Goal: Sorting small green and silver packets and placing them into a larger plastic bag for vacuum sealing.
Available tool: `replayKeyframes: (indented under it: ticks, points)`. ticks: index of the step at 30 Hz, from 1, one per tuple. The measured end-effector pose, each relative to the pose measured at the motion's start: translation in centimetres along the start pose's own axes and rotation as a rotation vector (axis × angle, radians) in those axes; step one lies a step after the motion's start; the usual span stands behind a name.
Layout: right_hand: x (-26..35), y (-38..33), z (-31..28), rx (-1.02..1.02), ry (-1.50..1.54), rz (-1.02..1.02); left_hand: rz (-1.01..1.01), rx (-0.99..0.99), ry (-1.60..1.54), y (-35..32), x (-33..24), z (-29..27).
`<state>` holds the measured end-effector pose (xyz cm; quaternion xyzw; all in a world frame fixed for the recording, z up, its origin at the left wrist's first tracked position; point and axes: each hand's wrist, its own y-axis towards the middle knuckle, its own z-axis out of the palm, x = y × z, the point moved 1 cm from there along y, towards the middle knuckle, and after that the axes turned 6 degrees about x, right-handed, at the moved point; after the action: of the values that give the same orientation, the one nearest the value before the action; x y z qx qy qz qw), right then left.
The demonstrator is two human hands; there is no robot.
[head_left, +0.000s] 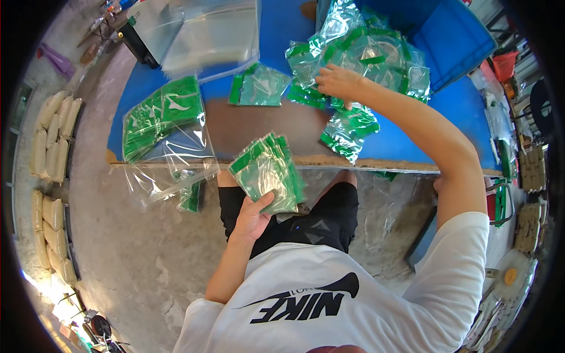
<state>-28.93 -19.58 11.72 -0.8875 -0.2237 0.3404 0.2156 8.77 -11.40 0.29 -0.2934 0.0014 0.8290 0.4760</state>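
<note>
My left hand (254,219) is closed around the lower edge of a fanned stack of clear packets (268,173) with green header strips, held in front of the table's near edge over my lap. My right hand (340,83) reaches to the near left side of a large heap of similar green and clear packets (376,56). Its fingers are bent, with the thumb apart from them, and it touches the heap. Several shiny packets (350,130) spill from the heap toward the near edge. A smaller group of packets (260,86) lies left of my right hand.
On the blue table (288,35) a large clear bag (168,120) of green packets overhangs the near edge. Behind it lies a stack of clear plastic bags (212,35). A blue bin (453,44) stands at the back right. Wrapped bundles (56,138) sit on the floor at left.
</note>
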Motion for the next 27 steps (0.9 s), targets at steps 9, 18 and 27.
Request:
replayKeyframes:
  ticks: [9,18,27]
  points:
    - [-1.9,-3.5,3.4,0.059,0.334,0.241,-0.035,0.010,0.102,0.9,0.0,1.6]
    - [-1.6,-11.6,-4.0,-0.607,0.908,0.432,-0.003,0.029,0.213,2.0,0.7,3.2]
    - [20.8,-6.7,-8.1,-0.937,0.933,-0.073,-0.013,0.058,0.012,2.3,-0.2,3.4]
